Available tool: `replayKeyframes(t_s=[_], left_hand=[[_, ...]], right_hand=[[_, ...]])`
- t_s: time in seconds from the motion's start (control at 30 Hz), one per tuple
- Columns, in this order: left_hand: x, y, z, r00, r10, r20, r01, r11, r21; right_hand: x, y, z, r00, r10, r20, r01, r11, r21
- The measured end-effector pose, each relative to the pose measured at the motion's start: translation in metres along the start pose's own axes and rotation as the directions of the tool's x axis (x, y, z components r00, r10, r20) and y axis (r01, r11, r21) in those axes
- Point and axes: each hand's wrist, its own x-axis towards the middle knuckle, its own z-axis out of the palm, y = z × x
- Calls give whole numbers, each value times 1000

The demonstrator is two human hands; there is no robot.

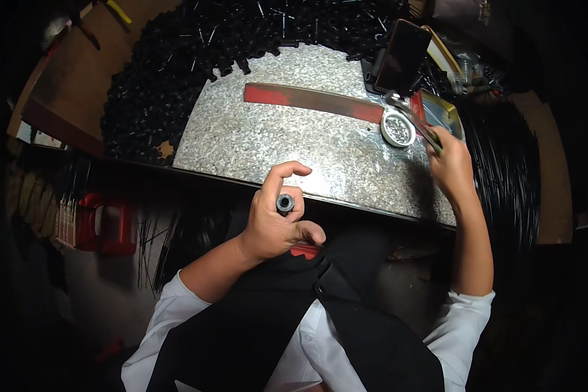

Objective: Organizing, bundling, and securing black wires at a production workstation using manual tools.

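Note:
My left hand is in front of the worktop's near edge. Its lower fingers curl round a short black tube, whose round open end faces up. The thumb and index finger of that hand are spread apart. At the right, my right hand grips a slim metal hand tool with a green part by the palm. The tool's shiny head is above the rim of a small white round dish, which holds many small silvery metal pieces. What kind of tool it is, I cannot tell.
A long red-and-brown flat bar lies across the speckled worktop. Black tubular parts are heaped along the far and left sides. A dark phone leans behind the dish. Thin black rods are bundled at the right.

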Motion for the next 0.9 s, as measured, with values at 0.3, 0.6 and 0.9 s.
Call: replayKeyframes(t_s=[0.3,0.6,0.9], left_hand=[[-1,5,2,999,48,4,-48,997,62],[-1,6,1,998,-50,38,49,998,30],[0,2,4,1000,10,7,-10,1000,-11]], right_hand=[[39,6,41,950,30,309,92,924,-371],[40,11,51,965,35,261,48,951,-306],[29,-1,40,990,59,131,-40,989,-141]])
